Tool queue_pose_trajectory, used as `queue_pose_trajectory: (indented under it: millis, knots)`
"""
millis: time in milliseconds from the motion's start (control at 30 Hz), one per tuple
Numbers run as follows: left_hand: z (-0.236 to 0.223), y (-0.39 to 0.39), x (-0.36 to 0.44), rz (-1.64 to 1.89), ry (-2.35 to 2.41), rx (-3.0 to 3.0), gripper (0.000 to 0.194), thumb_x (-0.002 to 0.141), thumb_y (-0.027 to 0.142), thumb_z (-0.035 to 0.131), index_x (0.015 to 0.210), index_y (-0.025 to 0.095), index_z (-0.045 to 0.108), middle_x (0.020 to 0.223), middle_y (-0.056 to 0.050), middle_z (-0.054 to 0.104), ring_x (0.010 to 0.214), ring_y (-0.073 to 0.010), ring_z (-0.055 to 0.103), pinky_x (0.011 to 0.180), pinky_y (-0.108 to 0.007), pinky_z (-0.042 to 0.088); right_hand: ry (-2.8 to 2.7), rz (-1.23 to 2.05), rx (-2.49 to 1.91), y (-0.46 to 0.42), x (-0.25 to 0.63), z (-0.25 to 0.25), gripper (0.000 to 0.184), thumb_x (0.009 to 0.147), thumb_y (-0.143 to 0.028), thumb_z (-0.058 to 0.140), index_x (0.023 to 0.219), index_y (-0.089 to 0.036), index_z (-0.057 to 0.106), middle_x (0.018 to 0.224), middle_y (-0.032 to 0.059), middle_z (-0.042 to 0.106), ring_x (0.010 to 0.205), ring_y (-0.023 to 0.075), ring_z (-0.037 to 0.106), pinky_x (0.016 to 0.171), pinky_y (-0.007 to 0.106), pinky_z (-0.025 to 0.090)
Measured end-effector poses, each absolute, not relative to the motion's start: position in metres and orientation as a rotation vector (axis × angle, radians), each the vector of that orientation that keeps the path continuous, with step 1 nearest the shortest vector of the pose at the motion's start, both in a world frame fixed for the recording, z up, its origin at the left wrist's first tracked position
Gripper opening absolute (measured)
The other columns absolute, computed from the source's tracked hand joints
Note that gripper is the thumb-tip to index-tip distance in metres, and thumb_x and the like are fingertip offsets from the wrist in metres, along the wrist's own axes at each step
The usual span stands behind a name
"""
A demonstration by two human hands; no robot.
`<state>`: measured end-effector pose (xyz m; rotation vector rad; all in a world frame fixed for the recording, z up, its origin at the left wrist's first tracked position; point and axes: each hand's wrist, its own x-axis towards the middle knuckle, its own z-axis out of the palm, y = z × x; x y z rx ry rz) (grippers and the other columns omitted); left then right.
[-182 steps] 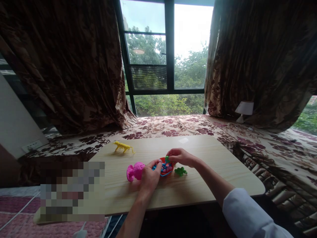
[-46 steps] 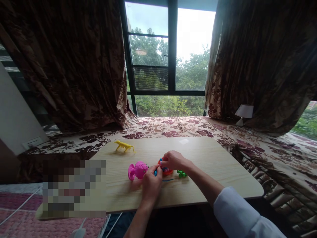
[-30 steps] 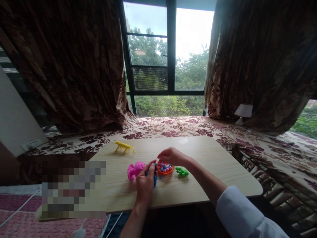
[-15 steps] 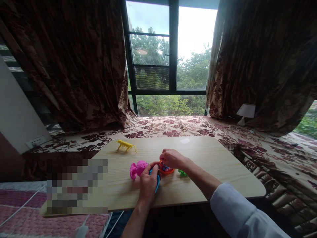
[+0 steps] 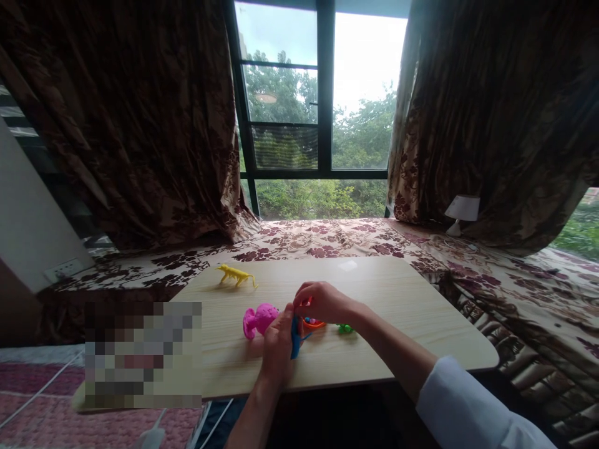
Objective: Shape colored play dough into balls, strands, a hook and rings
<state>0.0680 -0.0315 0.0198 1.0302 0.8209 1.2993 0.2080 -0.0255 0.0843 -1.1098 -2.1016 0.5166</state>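
My left hand (image 5: 277,343) is closed around a blue soft-looking figure (image 5: 295,343), perhaps modelling clay, with a thin strand sticking out to the right. Its upper part is hidden by my fingers. My right hand (image 5: 327,302) pinches at the top of that figure, and its fingertips meet my left thumb. Whatever it holds is too small to make out. Behind and below my right hand, a small orange bowl (image 5: 314,325) with pink and blue little balls is partly covered. A bumpy pink figure (image 5: 264,317) lies just left of my left hand.
A green knobbly figure (image 5: 345,328) lies right of the bowl, partly behind my right wrist. Toward the back left of the pale wooden table (image 5: 397,337) stands a yellow animal figure (image 5: 236,275). A white lamp (image 5: 462,209) stands on the floral-covered ledge.
Earlier my right hand was at a green piece by the bowl. Half a second ago it was over the bowl; now it has come left to the blue figure in my left hand.
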Motion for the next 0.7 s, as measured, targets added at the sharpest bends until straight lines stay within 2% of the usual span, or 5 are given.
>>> queue_pose_trajectory:
  millis: [133, 300, 467, 700]
  knots:
    - [0.015, -0.028, 0.068, 1.272, 0.797, 1.173, 0.027, 0.071, 0.043, 0.057, 0.074, 0.016, 0.057, 0.057, 0.003, 0.054, 0.048, -0.0081, 0.048, 0.046, -0.019, 0.038, -2.163, 0.296, -1.215, -0.022, 0.225, 0.086, 0.021, 0.078, -0.018, 0.049, 0.089, -0.018, 0.067, 0.091, 0.0051, 0.061, 0.069, 0.0101, 0.057, 0.062, 0.019, 0.041]
    - [0.016, -0.028, 0.075, 1.319, 0.936, 1.456, 0.024, 0.071, 0.036, 0.058, 0.085, 0.017, 0.061, 0.066, 0.001, 0.059, 0.065, -0.0128, 0.055, 0.063, -0.023, 0.043, -2.511, -0.005, -1.416, -0.023, 0.247, 0.080, 0.030, 0.067, -0.003, 0.051, 0.085, -0.021, 0.067, 0.088, 0.0035, 0.064, 0.082, 0.0154, 0.055, 0.068, 0.021, 0.037]
    - [0.020, -0.031, 0.078, 1.260, 0.999, 1.628, 0.023, 0.070, 0.036, 0.056, 0.082, 0.017, 0.063, 0.068, -0.001, 0.062, 0.064, -0.0140, 0.056, 0.062, -0.024, 0.043, -2.638, -0.124, -1.484, -0.030, 0.245, 0.079, 0.023, 0.069, -0.007, 0.052, 0.079, -0.021, 0.067, 0.081, 0.0045, 0.061, 0.076, 0.0154, 0.054, 0.061, 0.021, 0.034]
    - [0.018, -0.030, 0.077, 1.226, 1.078, 1.760, 0.023, 0.073, 0.037, 0.052, 0.080, 0.017, 0.061, 0.076, -0.003, 0.063, 0.071, -0.0167, 0.056, 0.065, -0.026, 0.043, -2.577, -0.048, -1.529, -0.027, 0.243, 0.076, 0.015, 0.073, -0.014, 0.051, 0.071, -0.017, 0.065, 0.080, 0.0067, 0.061, 0.073, 0.0153, 0.055, 0.061, 0.022, 0.034]
